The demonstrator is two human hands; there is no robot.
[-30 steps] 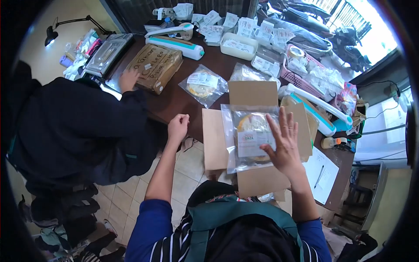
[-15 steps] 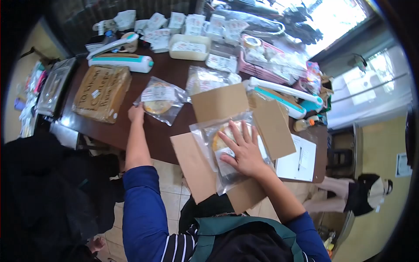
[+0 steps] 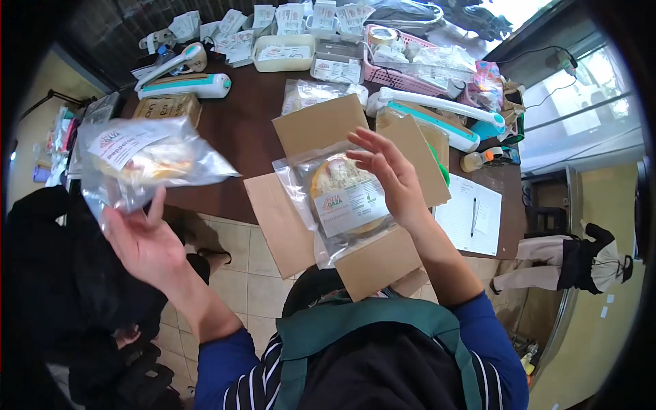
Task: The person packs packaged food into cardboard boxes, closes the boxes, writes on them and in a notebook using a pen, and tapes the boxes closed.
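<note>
My left hand [image 3: 147, 249] is raised at the left, thumb and fingers closed on the lower edge of a bagged pizza [image 3: 154, 154]. The clear bag is tilted and carries a white label reading "pepperoni". In front of me an open cardboard box [image 3: 279, 222] has its flaps folded outward. Inside it lies another pizza in a clear bag [image 3: 352, 201], with a white label on top. My right hand [image 3: 391, 174] hovers over the right side of that box, fingers apart and holding nothing.
Sealing machines [image 3: 181, 86] [image 3: 437, 126], a white tray [image 3: 283, 65], a pink basket [image 3: 403, 80] and another clear bag [image 3: 318, 96] stand farther back. A taped carton [image 3: 167, 108] is partly covered. A notebook with a pen [image 3: 468, 215] lies right. People [image 3: 577, 263] are at both sides.
My left hand has lifted the bagged pizza off the table and brought it nearer, at the left. My right hand has risen from the pizza in the box, uncovering its label.
</note>
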